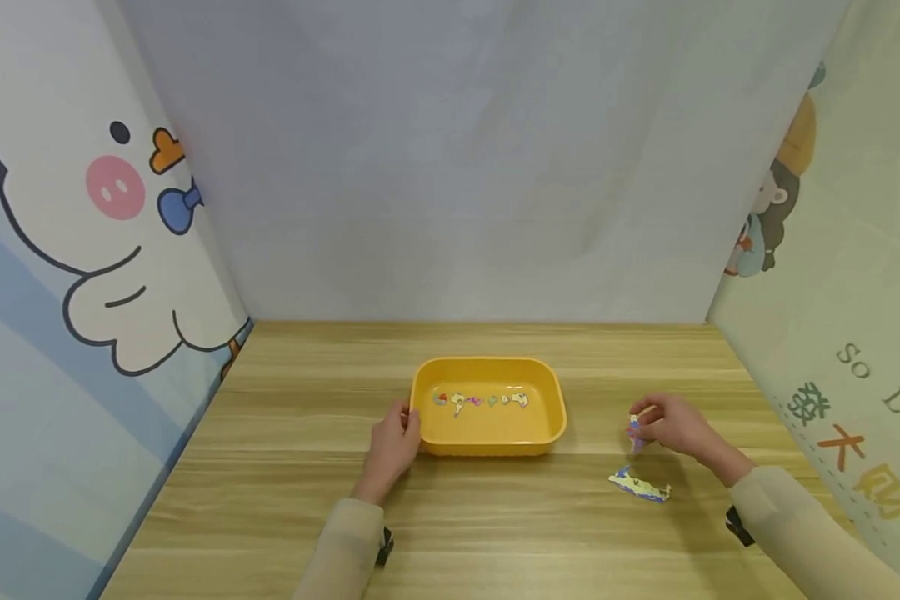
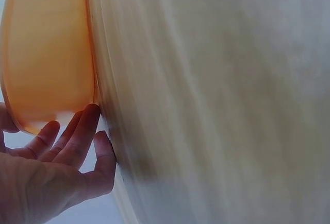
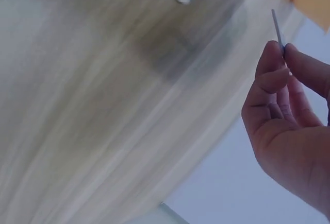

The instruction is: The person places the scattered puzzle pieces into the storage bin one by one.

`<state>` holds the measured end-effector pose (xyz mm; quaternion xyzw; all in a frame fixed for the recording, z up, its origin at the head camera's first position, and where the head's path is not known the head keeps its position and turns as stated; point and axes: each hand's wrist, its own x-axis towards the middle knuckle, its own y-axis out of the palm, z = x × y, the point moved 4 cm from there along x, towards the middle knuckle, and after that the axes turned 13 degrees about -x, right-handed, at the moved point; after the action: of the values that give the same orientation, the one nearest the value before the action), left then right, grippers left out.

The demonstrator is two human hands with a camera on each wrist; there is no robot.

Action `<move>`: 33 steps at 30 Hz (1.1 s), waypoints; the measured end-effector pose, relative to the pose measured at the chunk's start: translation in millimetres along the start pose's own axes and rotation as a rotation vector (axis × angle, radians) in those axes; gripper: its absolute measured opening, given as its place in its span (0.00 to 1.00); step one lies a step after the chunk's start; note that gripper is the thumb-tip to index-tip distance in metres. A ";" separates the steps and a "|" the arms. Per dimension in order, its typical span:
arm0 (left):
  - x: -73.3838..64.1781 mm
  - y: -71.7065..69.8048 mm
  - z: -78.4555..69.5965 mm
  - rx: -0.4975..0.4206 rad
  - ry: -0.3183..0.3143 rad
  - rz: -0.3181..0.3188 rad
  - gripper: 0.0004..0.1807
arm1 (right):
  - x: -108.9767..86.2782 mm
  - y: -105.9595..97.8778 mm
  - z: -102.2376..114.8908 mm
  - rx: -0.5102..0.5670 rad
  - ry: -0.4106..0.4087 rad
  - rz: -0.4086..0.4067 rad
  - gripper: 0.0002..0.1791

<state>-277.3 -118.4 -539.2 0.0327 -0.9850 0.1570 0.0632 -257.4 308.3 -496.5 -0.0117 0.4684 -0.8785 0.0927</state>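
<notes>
A yellow plastic tray (image 1: 487, 435) stands on the table, with a row of several small colourful flat pieces (image 1: 521, 400) on its floor. At the tray's left end my left hand (image 1: 394, 442) holds the side; its fingers (image 2: 77, 139) lie against the outer wall in the left wrist view. To the right of the tray, my right hand (image 1: 673, 427) pinches a thin, irregular purple-and-blue printed piece (image 1: 634, 439) between thumb and fingertips. Edge-on, that thin piece (image 3: 277, 27) stands up from the fingertips in the right wrist view. Below it on the table lies a longer yellow-and-blue piece (image 1: 640, 485).
The wood-grain table (image 1: 495, 533) ends at a pale grey cloth backdrop (image 1: 457, 208). A printed cartoon panel (image 1: 82, 217) borders the left side, and a pale green printed panel (image 1: 832, 317) borders the right. Dark wrist straps show on both sleeves.
</notes>
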 end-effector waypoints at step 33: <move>-1.3 -6.0 -2.6 0.025 0.023 0.004 0.07 | 55.2 -9.3 112.1 -0.177 -0.275 -0.026 0.06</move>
<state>-275.2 -123.2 -535.1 0.0296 -0.9822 0.1699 0.0741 -301.1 211.7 -429.6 -0.1460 0.5267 -0.8251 0.1433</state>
